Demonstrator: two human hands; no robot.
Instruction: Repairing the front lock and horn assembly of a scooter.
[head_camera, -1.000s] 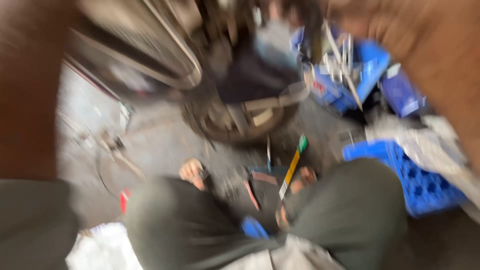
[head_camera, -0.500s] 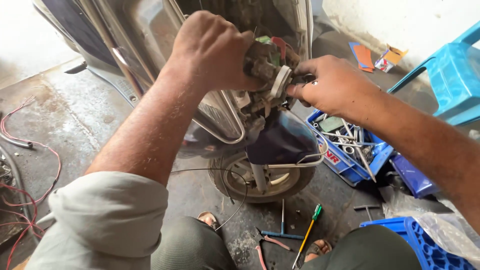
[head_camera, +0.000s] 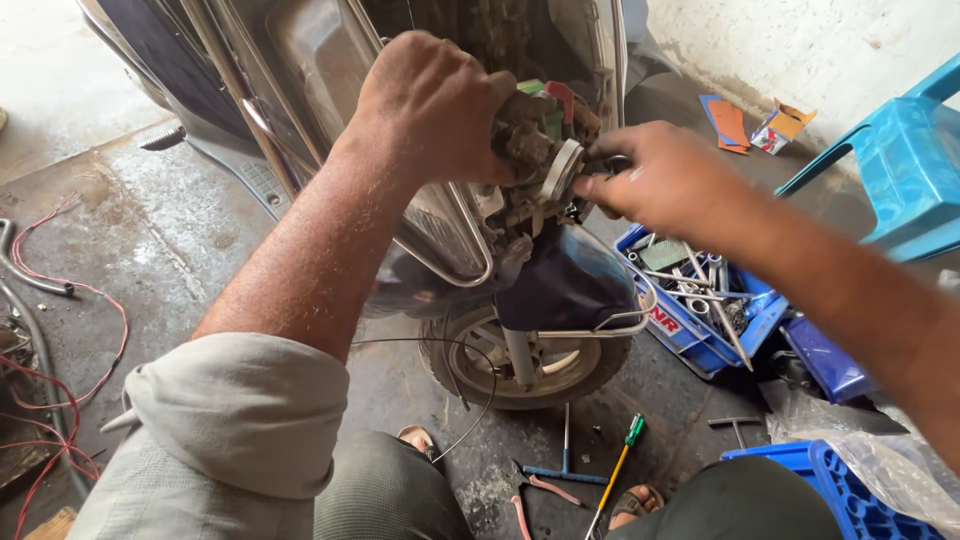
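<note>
Carburetor-like part (head_camera: 535, 150), grimy metal w/ green and red bits, sits up front of the scooter (head_camera: 420, 120), above its front wheel (head_camera: 525, 360). Left hand (head_camera: 435, 100) wraps tight round the part's left side. Right hand (head_camera: 665, 180) pinches its round end, fingers narrow. Blue tool tray (head_camera: 700, 310) on the floor (head_camera: 150, 240) by the wheel; screwdriver (head_camera: 615, 470) and pliers (head_camera: 530, 490) nearer the person's feet.

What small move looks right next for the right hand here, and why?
Probably keep working the small part at the round face of the grimy engine part: the left hand grips it firmly, and the right hand pinches at its edge.
</note>
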